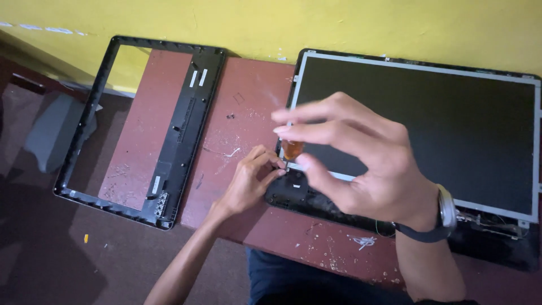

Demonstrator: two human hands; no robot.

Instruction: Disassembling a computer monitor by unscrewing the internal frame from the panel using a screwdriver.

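Right hand (pixel 361 164) fingers pinch orange screwdriver (pixel 292 149) upright.

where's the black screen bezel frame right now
In the head view the black bezel frame lies at the left on the reddish table, against the yellow wall, left of the laptop screen panel.

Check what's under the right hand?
Right hand pinches an orange-handled screwdriver, standing at the corner of the screen panel. The tip and any screw are hidden by the left hand's fingers.

A dark rectangular laptop screen (pixel 429 124) with silver edging lies right, against the yellow wall
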